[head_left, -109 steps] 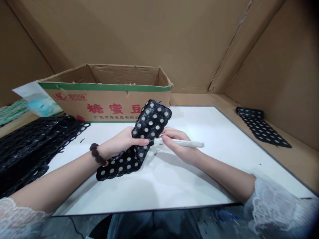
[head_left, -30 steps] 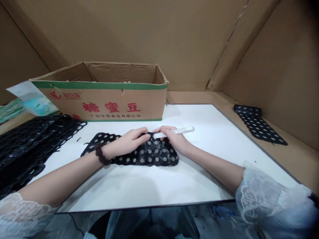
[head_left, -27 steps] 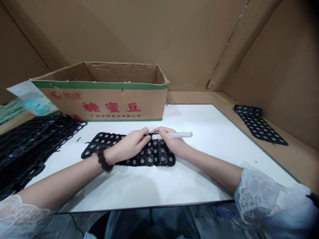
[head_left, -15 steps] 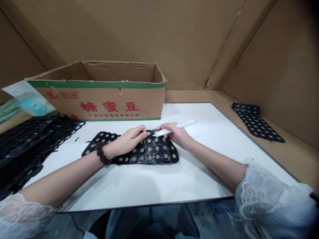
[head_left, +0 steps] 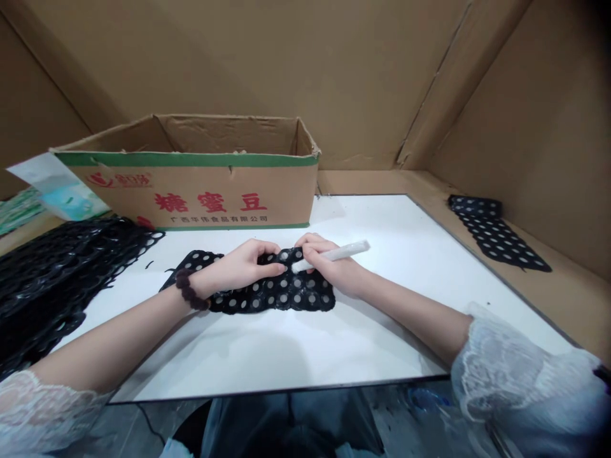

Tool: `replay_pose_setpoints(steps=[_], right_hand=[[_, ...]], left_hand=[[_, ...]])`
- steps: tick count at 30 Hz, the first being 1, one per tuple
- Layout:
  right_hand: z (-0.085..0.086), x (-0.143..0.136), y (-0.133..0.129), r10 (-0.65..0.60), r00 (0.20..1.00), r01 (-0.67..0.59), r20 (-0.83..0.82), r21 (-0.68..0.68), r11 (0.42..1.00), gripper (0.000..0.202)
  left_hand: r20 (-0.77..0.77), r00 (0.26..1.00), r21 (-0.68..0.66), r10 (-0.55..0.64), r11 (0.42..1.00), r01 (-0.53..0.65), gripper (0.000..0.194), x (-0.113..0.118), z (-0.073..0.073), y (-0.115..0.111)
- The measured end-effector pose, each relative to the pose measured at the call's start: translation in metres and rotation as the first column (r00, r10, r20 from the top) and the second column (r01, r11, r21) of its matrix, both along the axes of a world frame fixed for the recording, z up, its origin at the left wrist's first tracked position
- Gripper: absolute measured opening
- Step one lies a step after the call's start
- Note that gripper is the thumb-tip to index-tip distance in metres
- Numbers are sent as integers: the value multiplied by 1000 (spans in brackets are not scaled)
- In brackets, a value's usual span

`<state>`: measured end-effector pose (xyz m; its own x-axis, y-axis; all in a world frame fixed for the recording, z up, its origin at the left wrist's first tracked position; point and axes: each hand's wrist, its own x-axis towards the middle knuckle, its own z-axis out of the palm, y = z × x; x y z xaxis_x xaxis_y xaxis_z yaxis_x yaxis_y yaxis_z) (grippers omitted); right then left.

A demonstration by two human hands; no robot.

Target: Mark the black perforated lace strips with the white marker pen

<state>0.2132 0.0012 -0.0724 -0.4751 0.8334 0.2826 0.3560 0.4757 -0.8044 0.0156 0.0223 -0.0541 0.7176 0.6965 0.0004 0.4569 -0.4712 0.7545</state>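
A black rubbery sheet with rows of pale round dots [head_left: 284,299] lies on the white board in front of me. My left hand [head_left: 243,264] holds it across the middle, the thumb over the dots and the fingers at its far edge; a dark fluffy band circles that wrist. In my right hand [head_left: 329,261] is a white pen-shaped tool [head_left: 351,249], its lower end down against the dots near the sheet's far edge. The exact tip of the tool is too blurred to make out. My right fingers also touch the sheet's far right part.
Behind the hands stands an open cardboard box [head_left: 214,191] with red lettering. Black openwork sheets are piled [head_left: 57,280] at the left, beside a pale plastic bag [head_left: 62,191]. Another dotted black sheet [head_left: 499,238] lies at the right. Cardboard walls [head_left: 363,83] enclose the board [head_left: 305,356].
My left thumb has moved down, apart from the forefinger. The tool's outer end has dipped slightly, and the sheet's right end has shifted a little left.
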Motion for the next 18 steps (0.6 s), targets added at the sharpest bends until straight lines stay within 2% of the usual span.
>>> replay_pose_setpoints(steps=[2, 5, 7, 9, 11, 13, 14, 16, 18], right_hand=[[-7, -2, 4, -30, 997, 20, 65, 146, 989, 33], [-13, -6, 10, -88, 981, 23, 172, 349, 937, 27], [-11, -7, 11, -119, 970, 31, 211, 379, 925, 25], [-5, -4, 10, -119, 976, 66, 182, 273, 960, 29], [0, 0, 7, -66, 993, 63, 100, 31, 998, 35], [3, 3, 5, -3, 1000, 7, 22, -191, 981, 36], [3, 5, 4, 18, 1000, -15, 8, -247, 969, 36], [2, 5, 3, 32, 999, -23, 31, -269, 963, 35], [-1, 4, 2, 24, 997, -6, 79, -221, 975, 35]], left_hand=[[-11, 1000, 35, 28, 999, -28, 24, 1, -1, -3], [-35, 998, 23, 53, 998, -52, 27, 3, -2, -5], [-55, 995, 31, 80, 996, -78, 28, 3, -2, -5], [-72, 989, 103, 131, 987, -123, 26, 3, -3, -5], [-86, 983, 164, 162, 976, -146, 25, 2, -5, -3], [-102, 984, 152, 145, 980, -129, 26, 1, -5, -2], [-110, 985, 135, 133, 984, -118, 27, 1, -5, -2], [-124, 984, 117, 125, 987, -111, 30, -1, -5, -1], [-154, 983, 101, 98, 991, -83, 30, -1, -3, -1]])
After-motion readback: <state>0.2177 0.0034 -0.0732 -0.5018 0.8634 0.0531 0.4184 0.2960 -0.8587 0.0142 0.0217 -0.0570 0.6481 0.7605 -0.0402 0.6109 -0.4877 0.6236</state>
